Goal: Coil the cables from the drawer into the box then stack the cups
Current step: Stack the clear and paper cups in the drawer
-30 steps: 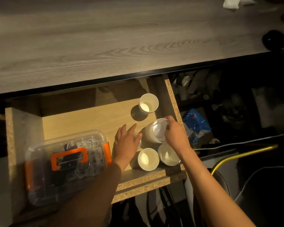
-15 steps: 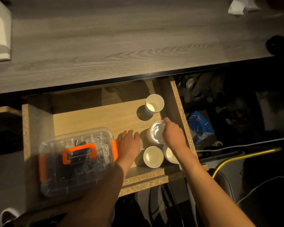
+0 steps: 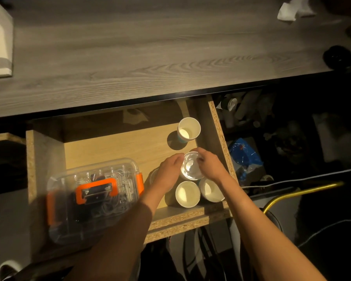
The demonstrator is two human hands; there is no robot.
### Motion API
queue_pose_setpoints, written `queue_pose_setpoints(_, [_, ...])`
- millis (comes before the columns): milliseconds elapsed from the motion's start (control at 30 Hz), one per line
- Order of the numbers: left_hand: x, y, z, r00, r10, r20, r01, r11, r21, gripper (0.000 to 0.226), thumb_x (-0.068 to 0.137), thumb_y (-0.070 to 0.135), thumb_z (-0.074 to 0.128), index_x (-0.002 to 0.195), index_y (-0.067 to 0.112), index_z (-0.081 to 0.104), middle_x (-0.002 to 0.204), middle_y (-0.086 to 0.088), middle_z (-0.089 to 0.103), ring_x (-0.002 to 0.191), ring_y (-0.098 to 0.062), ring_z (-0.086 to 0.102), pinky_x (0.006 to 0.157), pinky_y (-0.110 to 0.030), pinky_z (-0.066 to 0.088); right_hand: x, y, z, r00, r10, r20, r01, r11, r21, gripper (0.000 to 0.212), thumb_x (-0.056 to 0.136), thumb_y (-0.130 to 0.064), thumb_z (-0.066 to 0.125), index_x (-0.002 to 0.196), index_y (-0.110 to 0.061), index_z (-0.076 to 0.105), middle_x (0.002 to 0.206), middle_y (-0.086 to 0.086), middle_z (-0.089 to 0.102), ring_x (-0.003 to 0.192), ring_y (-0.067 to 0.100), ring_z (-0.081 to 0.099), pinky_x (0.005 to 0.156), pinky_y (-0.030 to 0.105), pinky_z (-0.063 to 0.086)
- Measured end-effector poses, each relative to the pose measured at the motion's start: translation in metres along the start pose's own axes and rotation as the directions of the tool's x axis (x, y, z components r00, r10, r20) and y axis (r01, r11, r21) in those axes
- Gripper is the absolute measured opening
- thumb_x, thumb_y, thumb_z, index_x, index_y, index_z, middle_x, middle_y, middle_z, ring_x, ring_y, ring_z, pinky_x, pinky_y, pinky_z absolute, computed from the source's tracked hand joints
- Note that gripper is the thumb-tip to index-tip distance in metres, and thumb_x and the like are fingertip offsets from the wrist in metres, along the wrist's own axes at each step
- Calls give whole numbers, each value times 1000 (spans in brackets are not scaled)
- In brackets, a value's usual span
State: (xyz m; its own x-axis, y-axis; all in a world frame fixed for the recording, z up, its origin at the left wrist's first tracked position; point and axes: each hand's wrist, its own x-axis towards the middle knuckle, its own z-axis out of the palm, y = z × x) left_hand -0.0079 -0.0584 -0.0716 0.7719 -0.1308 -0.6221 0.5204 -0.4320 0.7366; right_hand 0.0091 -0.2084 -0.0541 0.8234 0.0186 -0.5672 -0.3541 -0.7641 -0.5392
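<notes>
Clear plastic catches the light where a transparent cup (image 3: 191,166) sits between both hands inside the open drawer (image 3: 118,147), near its right wall. The right hand (image 3: 210,165) curls its fingers over the cup's far and right rim, grasping it. The left hand (image 3: 169,173) meets the cup's left rim with its fingertips; whether it truly pinches the rim or only touches it cannot be told, since the fingers are seen from behind. A further cup edge (image 3: 153,175) peeks out under the left hand, mostly hidden.

Just in front of the clear cup stand two white paper cups, upright and side by side: the near middle cup (image 3: 187,194) and the near right cup (image 3: 211,190), the latter partly under the right wrist. A third paper cup (image 3: 188,129) stands apart toward the back of the drawer, close to the right wall, throwing a round shadow to its left.

At the drawer's left sits the clear box (image 3: 93,197) with its lid on, orange handle (image 3: 96,190) on top and orange latches at the sides; pale coiled cables (image 3: 118,207) show through its walls.

Above the drawer runs a grey wood-grain desktop (image 3: 150,47), with crumpled white paper (image 3: 292,10) at its far right and a black round object (image 3: 338,57) at its edge. To the right of the drawer, in the dark, lies a blue plastic bag (image 3: 244,157) and a yellow cable (image 3: 300,192).
</notes>
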Motion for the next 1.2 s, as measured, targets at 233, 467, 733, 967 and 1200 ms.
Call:
queue_pose_setpoints(233, [-9, -15, -20, 996, 13, -92, -3, 994, 105, 35, 103, 34, 33, 119, 26, 63, 121, 1, 66, 112, -23, 59, 100, -42, 46, 4, -15, 10, 981, -112, 158, 118, 993, -29, 36, 101, -9, 45, 136, -15, 50, 130, 13, 62, 119, 29, 58, 92, 29, 43])
queue_pose_setpoints(467, [-14, -8, -23, 993, -119, -16, 120, 977, 174, 52, 107, 41, 17, 146, 16, 41, 146, -13, 49, 131, -32, 47, 108, -39, 37, 14, -21, 19, 981, -79, 176, 88, 995, -43, 35, 104, -19, 45, 137, -13, 49, 134, 12, 59, 121, 28, 57, 96, 33, 44])
queue_pose_setpoints(733, [-10, -9, -24, 974, -206, -95, 216, 971, 101, 57, 106, 47, 22, 142, 10, 46, 139, -17, 54, 128, -36, 50, 108, -45, 40, 15, -21, 16, 976, -117, 183, 110, 993, 47, 33, 103, -27, 48, 132, -13, 58, 128, 9, 64, 114, 24, 60, 93, 32, 47])
queue_pose_setpoints(967, [-12, -4, -39, 983, -107, -149, 108, 994, -2, 39, 105, 30, 34, 137, 17, 52, 140, -5, 55, 129, -27, 50, 111, -41, 37, 15, -34, 32, 964, -144, 223, 145, 989, 12, 31, 102, -23, 48, 128, -14, 61, 126, 9, 65, 114, 26, 61, 96, 36, 48])
queue_pose_setpoints(1200, [-11, -10, -45, 985, -169, -22, 168, 985, -50, 37, 102, 11, 38, 132, 14, 60, 140, -9, 56, 127, -27, 51, 109, -35, 39, 10, -30, 38, 964, -76, 255, 85, 996, -24, 41, 99, -26, 54, 139, -17, 51, 136, 10, 59, 122, 28, 57, 98, 34, 44])
